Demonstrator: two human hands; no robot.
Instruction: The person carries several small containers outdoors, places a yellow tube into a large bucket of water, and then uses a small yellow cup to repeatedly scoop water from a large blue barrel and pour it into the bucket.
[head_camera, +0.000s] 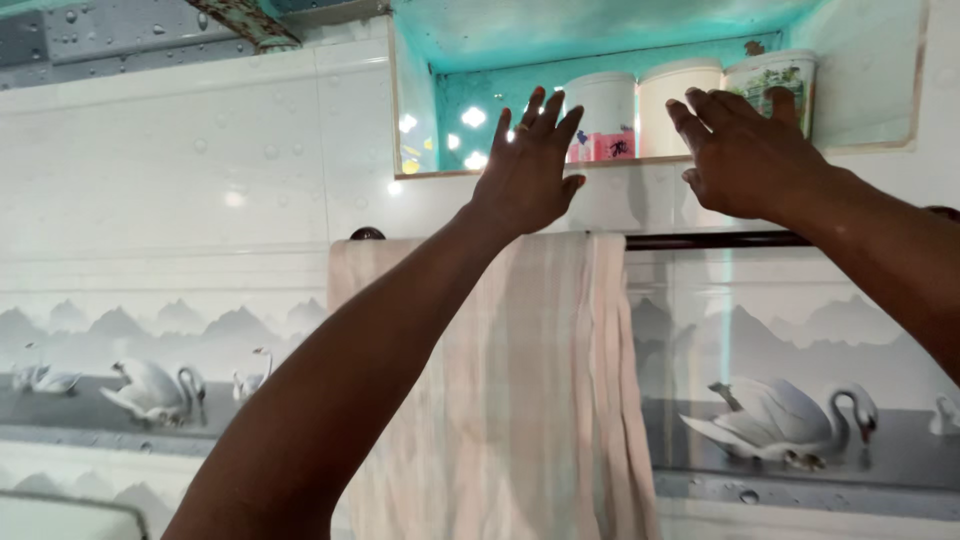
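Reaching up toward a turquoise wall niche (600, 40), the left hand (525, 170) and right hand (745, 150) are both spread and holding nothing, just in front of three white canisters (680, 105) standing there above a pale towel (520, 400) hung on a dark rail (720, 240).

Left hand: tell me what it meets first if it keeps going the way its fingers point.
Probably the white tub in the wall niche; the left hand points up at it, though depth is unclear.
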